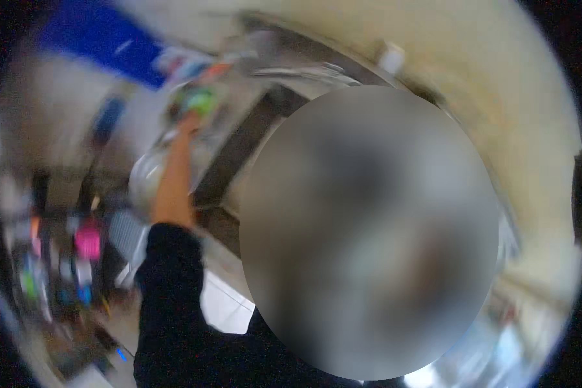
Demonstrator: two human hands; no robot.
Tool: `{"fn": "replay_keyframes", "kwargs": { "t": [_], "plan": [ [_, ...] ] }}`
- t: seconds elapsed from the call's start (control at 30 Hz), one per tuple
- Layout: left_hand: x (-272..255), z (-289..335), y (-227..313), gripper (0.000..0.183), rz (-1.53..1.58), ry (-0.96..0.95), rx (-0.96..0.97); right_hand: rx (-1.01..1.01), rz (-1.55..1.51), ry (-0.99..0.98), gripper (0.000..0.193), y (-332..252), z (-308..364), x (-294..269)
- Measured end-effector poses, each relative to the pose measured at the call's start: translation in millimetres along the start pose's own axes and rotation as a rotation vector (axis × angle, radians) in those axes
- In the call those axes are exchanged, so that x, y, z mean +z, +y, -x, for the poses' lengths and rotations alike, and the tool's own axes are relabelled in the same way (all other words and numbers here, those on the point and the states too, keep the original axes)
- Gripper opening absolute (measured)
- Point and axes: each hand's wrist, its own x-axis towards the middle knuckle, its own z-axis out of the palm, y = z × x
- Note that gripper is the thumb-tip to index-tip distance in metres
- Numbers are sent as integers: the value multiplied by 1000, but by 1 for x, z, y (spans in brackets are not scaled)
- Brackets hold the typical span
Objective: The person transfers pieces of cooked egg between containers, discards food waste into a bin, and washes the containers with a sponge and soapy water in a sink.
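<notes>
Head view: the left hand (191,123) is lying at the near edge of a green item (199,100), which is sitting directly beyond it, away from the body and roughly in line with the forearm (174,178). Blur is hiding the grip; I cannot tell whether the hand is grasping the item or merely touching it, nor how the item's long axis is running. The left hand is being the nearer one; the right hand is not showing. A dark strip (239,145) is running diagonally to the right of the forearm; a round pale item (147,178) is sitting to its left. A blue panel (103,39) is showing at upper left, a pink item (88,240) at lower left, and a cream wall (530,129) is bounding the right.
</notes>
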Motion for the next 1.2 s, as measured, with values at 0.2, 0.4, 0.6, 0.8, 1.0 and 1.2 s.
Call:
{"fn": "replay_keyframes", "kwargs": {
  "t": [0.2, 0.4, 0.6, 0.8, 1.0, 1.2],
  "plan": [
    [-61, -64, -126, 61, -14, 24, 75, 383, -119, 187, 40, -13, 78, -70],
    [-147, 115, 88, 58, 515, 13, 284, 594, -118, 234, 27, -7, 136, -122],
    [-97, 388, 330, 63, 644, -534, 497, 888, -1198, -75, 53, -47, 117, -62],
    [116, 506, 411, 62, 777, -592, 890, 924, -1092, 469, 42, 54, 140, -98],
    [292, 452, 391, 64, 895, -425, -67, 1051, -1181, 471, 41, 121, 180, -146],
    [283, 496, 421, 81, 558, -522, -2, 1032, -904, 590, 40, 135, 230, -195]
  ]
}}
